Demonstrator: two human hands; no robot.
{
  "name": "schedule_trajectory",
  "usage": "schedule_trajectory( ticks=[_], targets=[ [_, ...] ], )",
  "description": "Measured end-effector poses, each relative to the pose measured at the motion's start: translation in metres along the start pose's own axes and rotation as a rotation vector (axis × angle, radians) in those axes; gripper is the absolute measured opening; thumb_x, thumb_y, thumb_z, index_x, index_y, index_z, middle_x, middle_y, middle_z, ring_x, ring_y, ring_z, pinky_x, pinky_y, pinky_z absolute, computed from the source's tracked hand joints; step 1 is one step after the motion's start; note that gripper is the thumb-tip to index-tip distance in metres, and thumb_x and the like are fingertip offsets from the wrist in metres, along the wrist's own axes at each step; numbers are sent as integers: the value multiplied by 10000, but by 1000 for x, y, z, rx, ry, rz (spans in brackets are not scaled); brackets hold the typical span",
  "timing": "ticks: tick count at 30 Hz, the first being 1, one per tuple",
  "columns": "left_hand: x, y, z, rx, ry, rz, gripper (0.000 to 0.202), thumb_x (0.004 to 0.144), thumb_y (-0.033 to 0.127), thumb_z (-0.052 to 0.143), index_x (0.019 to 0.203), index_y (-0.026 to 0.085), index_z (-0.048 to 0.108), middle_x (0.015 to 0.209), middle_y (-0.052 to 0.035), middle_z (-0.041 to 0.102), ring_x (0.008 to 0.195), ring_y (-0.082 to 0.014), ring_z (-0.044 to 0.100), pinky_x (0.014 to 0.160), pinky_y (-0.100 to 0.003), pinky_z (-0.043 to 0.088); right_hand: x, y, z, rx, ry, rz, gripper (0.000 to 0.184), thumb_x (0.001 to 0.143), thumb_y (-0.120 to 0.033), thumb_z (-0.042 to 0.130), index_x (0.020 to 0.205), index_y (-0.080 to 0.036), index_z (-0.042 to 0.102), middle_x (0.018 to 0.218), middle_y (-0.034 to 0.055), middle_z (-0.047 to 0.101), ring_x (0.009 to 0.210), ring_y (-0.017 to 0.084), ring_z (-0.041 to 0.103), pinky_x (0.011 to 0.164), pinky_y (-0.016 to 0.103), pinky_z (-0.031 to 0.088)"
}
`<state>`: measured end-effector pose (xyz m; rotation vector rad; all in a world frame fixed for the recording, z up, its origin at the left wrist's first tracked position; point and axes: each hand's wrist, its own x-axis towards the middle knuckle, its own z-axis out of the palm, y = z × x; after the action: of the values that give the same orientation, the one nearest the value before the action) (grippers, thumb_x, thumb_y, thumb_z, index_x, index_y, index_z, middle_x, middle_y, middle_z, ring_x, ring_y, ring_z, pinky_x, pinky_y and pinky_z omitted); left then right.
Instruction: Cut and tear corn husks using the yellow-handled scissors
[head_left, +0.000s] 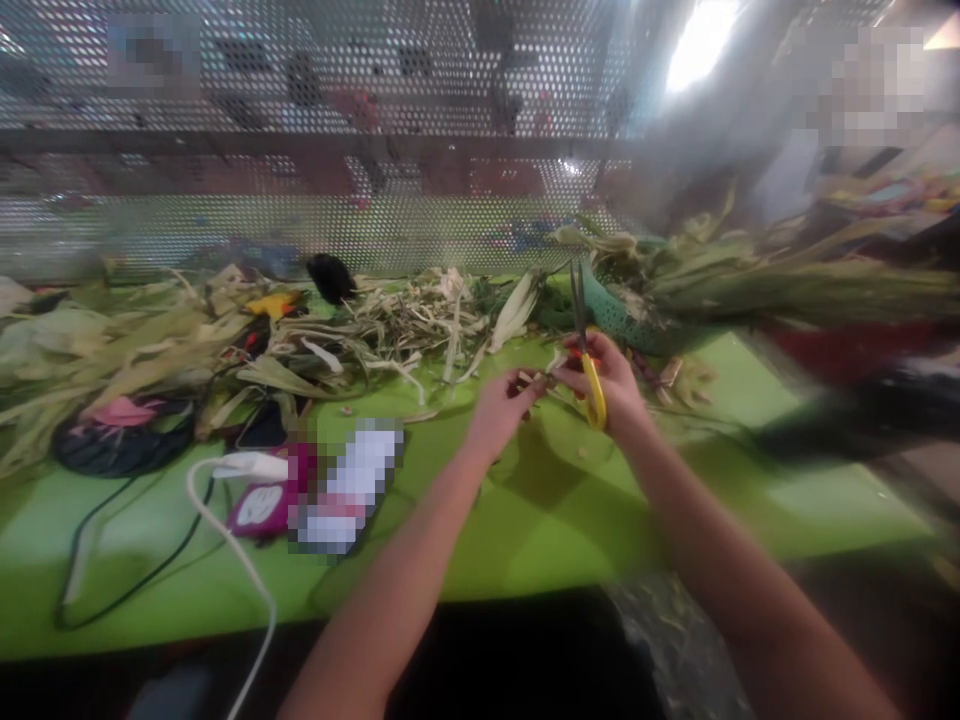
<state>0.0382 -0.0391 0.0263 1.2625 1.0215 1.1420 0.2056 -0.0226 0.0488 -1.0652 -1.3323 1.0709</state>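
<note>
My right hand (616,388) holds yellow-handled scissors (593,388) in its palm, their dark blades pointing up and away from me. My left hand (501,408) is closed in a pinch on a thin, pale piece of dried husk (546,376). The right fingertips meet the same piece, so the two hands nearly touch over the green table (555,530). What the piece is made into is too small and blurred to tell. Just beyond the hands, a heap of dried corn husk strips (420,315) lies along the back of the table.
A teal perforated basket (619,310) with long husks stands at the back right. On the left are a pixelated phone-shaped object (352,485), a magenta pouch (262,508), a white cable (251,575) and a black round item (124,440). A perforated metal screen (300,225) rises behind.
</note>
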Motion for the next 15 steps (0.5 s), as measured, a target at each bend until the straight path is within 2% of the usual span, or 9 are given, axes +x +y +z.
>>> schedule_trajectory(
  ticks=[4, 9, 15],
  targets=[
    [1, -1, 2, -130, 87, -9, 266, 766, 406, 715, 866, 170, 643, 681, 16, 560, 533, -64, 441, 472, -193, 344, 0, 4, 4, -15, -40, -7, 524, 597, -420, 848, 984, -236, 547, 771, -33, 570, 674, 133, 556, 657, 292, 487],
    [0, 7, -1, -240, 176, -35, 228, 742, 367, 722, 818, 171, 635, 669, 28, 531, 535, -51, 422, 462, -175, 314, -2, -1, 3, -44, -49, 46, 504, 628, -444, 824, 992, -239, 543, 762, -42, 538, 611, 108, 475, 592, 262, 432],
    [4, 17, -15, -275, 327, 0, 284, 720, 376, 742, 917, 183, 674, 737, 14, 589, 608, -63, 488, 465, -169, 309, -3, -13, -4, -223, -209, 24, 522, 647, -450, 827, 1020, -252, 521, 803, -37, 479, 682, 128, 452, 604, 253, 410]
  ],
)
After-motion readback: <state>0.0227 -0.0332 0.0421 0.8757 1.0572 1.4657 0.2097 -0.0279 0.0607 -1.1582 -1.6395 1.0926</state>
